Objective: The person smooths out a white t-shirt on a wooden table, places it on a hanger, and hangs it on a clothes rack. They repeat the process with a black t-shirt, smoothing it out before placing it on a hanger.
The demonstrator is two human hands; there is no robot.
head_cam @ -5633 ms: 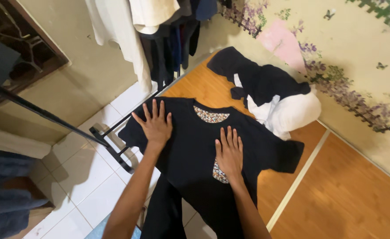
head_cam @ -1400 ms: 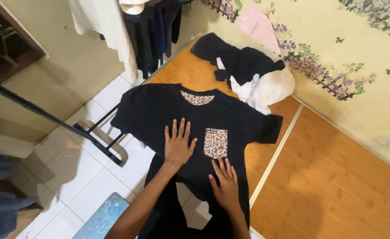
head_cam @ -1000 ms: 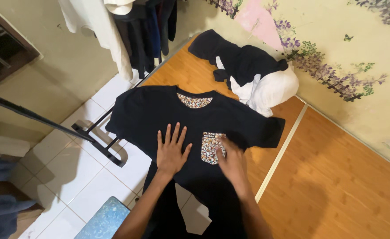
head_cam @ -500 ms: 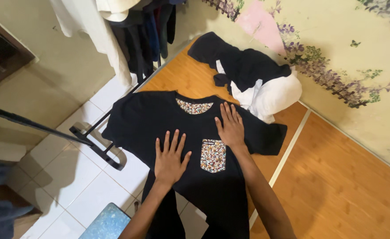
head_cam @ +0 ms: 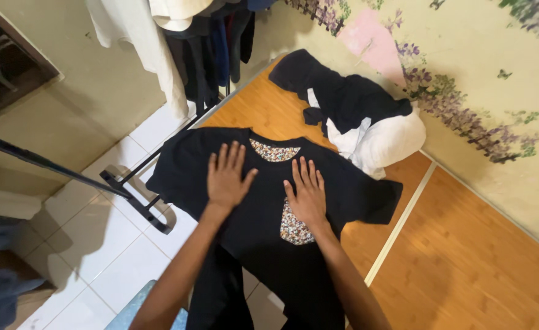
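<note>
On the wooden floor [head_cam: 465, 256], a black T-shirt [head_cam: 263, 214] lies spread flat, unfolded; left hand [head_cam: 227, 177] and right hand [head_cam: 307, 194] press it, open-palmed, grasping nothing.

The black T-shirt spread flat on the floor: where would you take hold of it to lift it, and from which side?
Probably at the two shoulder seams beside the patterned collar, pinched from above at the far edge. The black T-shirt lies flat, front up, sleeves spread, so the shoulders are free edges. Both the left hand and the right hand lie palm-down on the chest, near them.
</note>
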